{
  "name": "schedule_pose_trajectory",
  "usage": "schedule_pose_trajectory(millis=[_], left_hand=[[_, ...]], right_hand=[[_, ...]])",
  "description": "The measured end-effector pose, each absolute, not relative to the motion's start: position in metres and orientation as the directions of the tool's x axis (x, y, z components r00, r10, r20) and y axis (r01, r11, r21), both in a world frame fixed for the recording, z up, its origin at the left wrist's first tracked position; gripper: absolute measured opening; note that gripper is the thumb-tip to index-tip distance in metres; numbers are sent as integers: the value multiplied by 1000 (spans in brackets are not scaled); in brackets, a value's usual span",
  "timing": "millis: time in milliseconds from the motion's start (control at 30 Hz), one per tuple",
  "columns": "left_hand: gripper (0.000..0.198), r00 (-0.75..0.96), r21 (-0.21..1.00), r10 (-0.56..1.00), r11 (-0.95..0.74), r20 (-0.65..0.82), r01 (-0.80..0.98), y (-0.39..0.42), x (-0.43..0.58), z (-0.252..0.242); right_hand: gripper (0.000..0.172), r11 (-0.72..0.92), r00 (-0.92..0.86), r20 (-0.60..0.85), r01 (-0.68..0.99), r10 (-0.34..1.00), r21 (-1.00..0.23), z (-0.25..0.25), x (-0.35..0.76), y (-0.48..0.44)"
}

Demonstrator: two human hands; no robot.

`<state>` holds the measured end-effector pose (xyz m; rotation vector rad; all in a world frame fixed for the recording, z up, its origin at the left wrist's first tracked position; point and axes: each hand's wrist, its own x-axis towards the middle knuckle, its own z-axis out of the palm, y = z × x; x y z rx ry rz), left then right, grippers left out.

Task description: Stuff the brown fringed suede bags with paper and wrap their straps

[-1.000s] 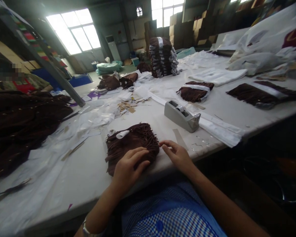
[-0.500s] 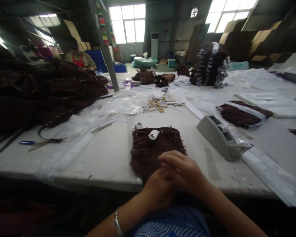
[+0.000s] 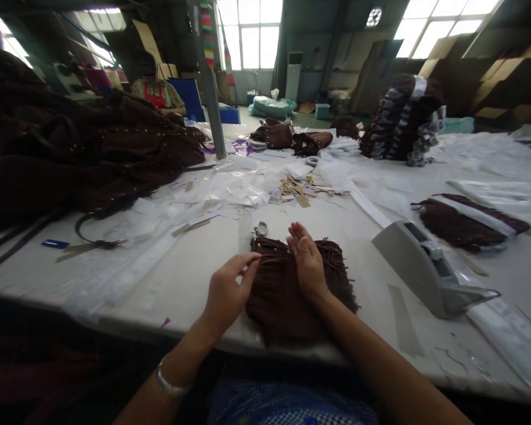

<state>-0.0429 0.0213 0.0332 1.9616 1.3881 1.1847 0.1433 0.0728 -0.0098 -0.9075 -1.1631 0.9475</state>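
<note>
A dark brown fringed bag [image 3: 278, 307] lies flat at the table's front edge, between my forearms. At the bag's upper left, my left hand [image 3: 228, 289] pinches a bit of the fringe between thumb and fingertips. My right hand [image 3: 308, 262] rests over the upper middle of the bag, its fingers stretched out and pointing away from me. It hides part of the bag's top edge and the white-wrapped piece there. A small pale ring-shaped item [image 3: 262, 228] sits just beyond the bag's upper left corner.
A grey tape dispenser [image 3: 429, 271] stands to the right, with a wrapped brown bag [image 3: 469, 221] beyond it. A big heap of brown bags [image 3: 92, 153] fills the left side. Cardboard tags [image 3: 298, 190] and clear plastic lie behind. A co-worker [image 3: 157, 94] is at the back left.
My hands have come apart from together at the bag's near part. The left moved to the bag's upper left fringe; the right moved forward over its top. The view shifted slightly left.
</note>
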Motion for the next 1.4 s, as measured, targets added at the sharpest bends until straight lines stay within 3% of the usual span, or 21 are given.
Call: schedule_pose_trajectory(millis=[133,233,367,533,633,700,800,900,1100,1400], left_hand=[[31,302,457,917,-394,262,797,76,-34,33],[45,370,320,921,-390,123,863,94,-19,37],[41,424,440,905,-365,-40,821,102,-9,44],[30,421,549,905,-322,-60,771,106,-8,42],[36,407,629,911,-283,-59,724,107,-5,35],[42,406,765,912,-219,-61,606,108,0,28],[36,380,962,916,21,-127,272,109,9,21],[27,445,976,869,207,-217,73,108,9,21],[23,509,911,798,408,-322,-64,113,-45,28],[31,205,967,950,250,-236,-46,100,-108,28]], right_hand=[[46,360,107,348,-131,932,-924,-2,142,68],[47,356,91,349,-80,933,-931,-1,143,67],[45,352,76,347,-78,935,-933,-3,144,65],[43,328,68,326,-16,943,-945,-5,146,64],[42,331,64,330,-18,942,-943,-6,147,65],[42,331,60,329,-28,943,-943,-5,148,65],[42,341,72,338,-32,938,-940,-4,148,64],[41,369,91,365,-31,927,-929,-2,149,63],[48,332,156,339,66,928,-941,-4,148,70],[57,208,128,214,56,968,-976,-12,145,78]])
